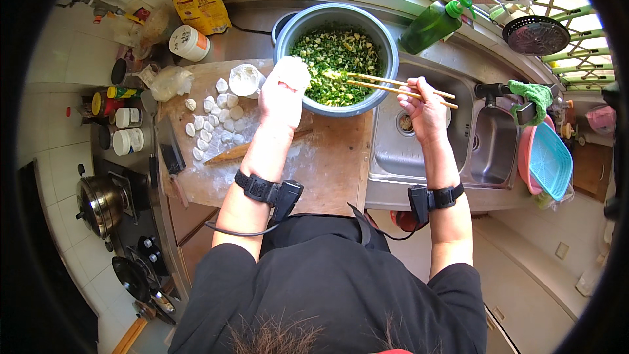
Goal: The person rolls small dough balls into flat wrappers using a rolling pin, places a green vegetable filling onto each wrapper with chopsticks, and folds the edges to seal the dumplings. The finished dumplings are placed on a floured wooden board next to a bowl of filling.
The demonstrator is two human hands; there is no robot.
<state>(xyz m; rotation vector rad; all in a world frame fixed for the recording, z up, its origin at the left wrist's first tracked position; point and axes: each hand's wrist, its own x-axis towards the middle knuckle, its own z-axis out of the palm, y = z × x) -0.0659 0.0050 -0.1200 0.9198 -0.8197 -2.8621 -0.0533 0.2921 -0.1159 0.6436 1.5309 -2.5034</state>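
Note:
A round, flattened dough wrapper (293, 72) lies on my left hand (281, 105), beside the near left rim of a large grey pot (390, 54). Chopped green filling with pale yellow bits (339, 44) fills much of the pot's bottom. My right hand (423, 108) grips a pair of wooden chopsticks (393, 86), whose tips reach into the filling. Several small floured dough pieces (216, 117) are spread over the wooden board (339, 157) left of my forearm. A wooden rolling pin (231, 154) lies among the flour, partly hidden by my left arm.
A white tub of flour (244, 81) stands behind the dough pieces. At the board's left edge lies a cleaver (172, 150). The steel sink (417, 157) is to the right, with a green pump bottle (432, 27) behind it. A lidded steel pot (100, 206) sits on the stove.

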